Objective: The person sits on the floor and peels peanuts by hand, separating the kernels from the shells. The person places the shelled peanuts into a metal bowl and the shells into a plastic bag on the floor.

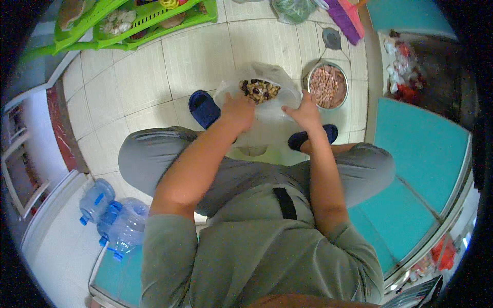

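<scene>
A translucent plastic bag (269, 109) lies spread on the floor between the feet, with a heap of mixed pale and dark pieces (260, 91), perhaps nuts or shells, in it. My left hand (238, 112) is at the bag's left side, beside the heap, fingers pointing down; whether they pinch anything is hidden. At the bag's right edge, my right hand (306, 112) has its thumb and fingers spread, with nothing visible between them. Just beyond its fingertips stands a round metal bowl (346, 86) holding many pinkish shelled peanuts (326, 85).
A green plastic rack (150, 23) holding garlic bulbs (120, 22) stands at the upper left. A bag of greens (294, 9) and a purple-and-pink broom (344, 19) are at the top. Blue slippers (204, 109) flank the bag. Large plastic bottles (127, 223) lie lower left.
</scene>
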Demonstrator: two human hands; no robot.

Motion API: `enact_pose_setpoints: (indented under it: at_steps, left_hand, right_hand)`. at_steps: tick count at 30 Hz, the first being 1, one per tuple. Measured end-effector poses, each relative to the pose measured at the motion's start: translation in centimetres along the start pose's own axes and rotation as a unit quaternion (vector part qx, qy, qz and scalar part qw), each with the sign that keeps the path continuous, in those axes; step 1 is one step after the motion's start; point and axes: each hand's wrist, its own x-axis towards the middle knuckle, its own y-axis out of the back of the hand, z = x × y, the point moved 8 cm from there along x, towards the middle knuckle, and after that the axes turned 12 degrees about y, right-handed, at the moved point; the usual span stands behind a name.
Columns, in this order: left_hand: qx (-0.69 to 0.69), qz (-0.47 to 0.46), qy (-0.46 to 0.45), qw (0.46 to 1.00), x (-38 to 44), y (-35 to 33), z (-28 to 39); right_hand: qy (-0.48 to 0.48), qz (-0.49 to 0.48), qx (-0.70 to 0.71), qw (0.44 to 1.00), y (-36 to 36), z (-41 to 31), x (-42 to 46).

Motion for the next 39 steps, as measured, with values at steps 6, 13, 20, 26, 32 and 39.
enact_pose_setpoints:
  at_steps: [6, 13, 20, 26, 32, 39]
  left_hand:
    - [0.161, 0.018, -0.016, 0.987, 0.9, -1.8, -1.9]
    - [0.209, 0.173, -0.021, 0.962, 0.6, 4.3, -2.3]
    - [0.347, 0.009, 0.079, 0.935, -1.9, 3.4, -4.8]
    - [0.356, 0.14, 0.003, 0.924, -0.7, 6.6, 0.5]
    - [0.335, 0.207, -0.057, 0.917, -2.1, 9.4, 3.7]
    - [0.356, 0.157, -0.044, 0.92, -2.2, 4.9, 2.2]
  right_hand:
    - [-0.102, -0.015, 0.48, 0.871, -3.9, 2.3, 2.5]
    - [-0.056, -0.029, 0.648, 0.759, 1.6, -1.7, 7.9]
    - [-0.083, 0.019, 0.499, 0.862, -2.4, 2.8, 3.5]
    - [-0.056, 0.087, 0.504, 0.858, 0.9, 3.8, 4.8]
    - [-0.082, 0.085, 0.518, 0.847, 5.4, 0.7, 4.3]
    - [-0.059, 0.143, 0.205, 0.967, 6.1, 3.2, 1.1]
